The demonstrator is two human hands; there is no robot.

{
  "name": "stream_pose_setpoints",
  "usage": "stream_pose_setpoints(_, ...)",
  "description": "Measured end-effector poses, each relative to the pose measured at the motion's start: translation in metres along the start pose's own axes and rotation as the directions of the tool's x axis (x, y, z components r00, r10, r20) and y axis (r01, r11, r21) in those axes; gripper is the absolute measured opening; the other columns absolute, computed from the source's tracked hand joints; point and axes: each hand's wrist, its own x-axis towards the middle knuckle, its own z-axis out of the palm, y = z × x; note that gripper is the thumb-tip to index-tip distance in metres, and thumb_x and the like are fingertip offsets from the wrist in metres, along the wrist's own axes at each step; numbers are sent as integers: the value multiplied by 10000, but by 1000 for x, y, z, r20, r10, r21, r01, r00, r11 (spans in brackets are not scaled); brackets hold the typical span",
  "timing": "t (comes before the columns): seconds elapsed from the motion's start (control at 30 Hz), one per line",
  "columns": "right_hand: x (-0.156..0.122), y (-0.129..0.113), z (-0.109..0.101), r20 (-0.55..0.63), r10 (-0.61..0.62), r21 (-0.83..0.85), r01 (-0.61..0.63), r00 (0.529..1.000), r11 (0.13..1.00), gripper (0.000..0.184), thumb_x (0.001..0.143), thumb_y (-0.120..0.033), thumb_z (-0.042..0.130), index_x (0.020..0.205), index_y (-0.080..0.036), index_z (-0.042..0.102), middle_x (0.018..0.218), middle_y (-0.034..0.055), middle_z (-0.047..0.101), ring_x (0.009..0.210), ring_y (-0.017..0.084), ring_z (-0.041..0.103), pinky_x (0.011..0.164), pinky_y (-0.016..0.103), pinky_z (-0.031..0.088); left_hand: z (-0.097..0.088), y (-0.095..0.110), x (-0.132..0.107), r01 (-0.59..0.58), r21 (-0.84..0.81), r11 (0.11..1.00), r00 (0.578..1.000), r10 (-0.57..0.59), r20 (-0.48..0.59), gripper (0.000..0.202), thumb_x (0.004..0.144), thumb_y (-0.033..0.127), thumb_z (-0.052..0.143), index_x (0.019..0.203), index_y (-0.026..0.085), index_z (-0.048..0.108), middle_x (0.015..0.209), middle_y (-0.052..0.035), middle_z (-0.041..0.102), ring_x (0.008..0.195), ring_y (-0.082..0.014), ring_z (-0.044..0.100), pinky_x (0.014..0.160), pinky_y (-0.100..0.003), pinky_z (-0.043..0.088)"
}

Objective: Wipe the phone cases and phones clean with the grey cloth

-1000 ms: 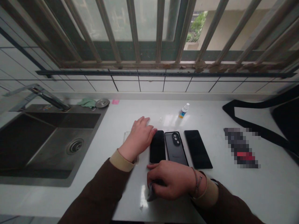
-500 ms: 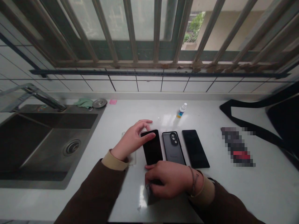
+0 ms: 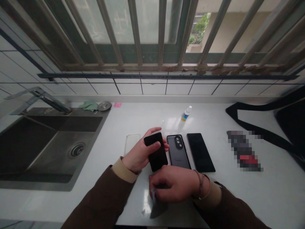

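A black smartphone (image 3: 156, 157) rests in my left hand (image 3: 140, 151), which is closed round it with the thumb across the screen and fingertips showing at the far edge. My right hand (image 3: 172, 184) is closed just below the phone's near end. From its fingers hangs a thin grey cloth (image 3: 159, 208), partly hidden. To the right lies a dark phone case (image 3: 177, 156) with camera cutouts, its near end behind my right hand. Beside that is a larger black smartphone (image 3: 200, 152), face up. A clear phone case (image 3: 131, 141) lies left of my left hand, partly covered by it.
A small white-capped bottle (image 3: 186, 113) stands farther back on the white counter (image 3: 147, 114). The sink (image 3: 57, 149) and faucet (image 3: 51, 101) are at left, with a green cloth (image 3: 88, 106) and metal strainer lid (image 3: 104, 106). Black straps (image 3: 252, 108) and a pixelated item (image 3: 244, 151) are at right.
My left hand has moved a little right and now wraps the phone, lifting and tilting it; more of the clear case shows. The grey cloth hangs more visibly below my right hand.
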Motion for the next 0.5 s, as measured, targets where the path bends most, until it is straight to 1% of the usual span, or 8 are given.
stream_pose_setpoints(0.13,-6,-4,-2,-97,53,565,11,994,825,299,956,-443,763,930,-146,737,839,41,735,778,158,713,772,287,580,4,9,3,-41,-168,985,948,-14,-317,723,949,822,602,1331,209,639,982,-69,747,828,-248,769,921,-521,657)
stream_pose_setpoints(0.23,-8,-4,-7,-337,147,761,178,930,623,438,885,-581,827,940,-159,727,837,72,777,781,210,781,761,351,644,6,14,3,38,-271,962,906,-148,-398,845,961,922,352,1264,200,671,903,-77,748,740,-253,753,775,-486,668)
stream_pose_setpoints(0.27,-8,-4,-10,-462,187,735,256,867,628,421,905,-581,807,983,-174,731,889,83,805,811,223,800,789,382,664,6,13,3,82,-302,950,898,-202,-391,837,978,907,324,1241,196,680,892,-85,753,734,-257,754,747,-471,661)
stream_pose_setpoints(0.33,-8,-4,-17,-736,241,544,341,633,766,349,996,-545,715,1094,-211,742,1065,104,840,948,242,823,909,446,676,6,10,4,176,-339,924,895,-293,-335,782,1027,835,320,1214,176,699,884,-105,765,742,-268,762,752,-464,651)
stream_pose_setpoints(0.4,-8,-5,-21,-928,171,246,202,330,948,289,1073,-474,627,1175,-237,758,1202,107,833,1087,249,810,1021,478,652,6,1,4,251,-334,909,901,-345,-264,760,1059,770,337,1212,132,722,880,-134,777,767,-281,775,806,-471,642)
stream_pose_setpoints(0.43,-9,-6,-22,-969,83,101,67,233,993,275,1097,-425,597,1219,-245,766,1245,105,826,1145,251,797,1067,485,634,7,-4,4,280,-323,904,903,-362,-232,767,1068,751,342,1219,107,731,881,-148,783,782,-286,780,838,-471,637)
stream_pose_setpoints(0.47,-9,-6,-21,-980,-26,-39,-63,196,997,272,1111,-369,579,1268,-251,767,1282,102,819,1196,253,784,1108,488,616,7,-9,4,302,-315,900,904,-375,-204,780,1071,745,347,1226,89,739,884,-159,788,800,-290,786,866,-468,632)
stream_pose_setpoints(0.5,-9,-7,-19,-965,-139,-177,-161,221,971,288,1115,-310,566,1325,-258,756,1327,97,808,1244,253,771,1152,493,594,9,-14,4,314,-319,894,907,-382,-178,788,1072,744,353,1240,81,743,897,-166,795,828,-295,792,896,-464,627)
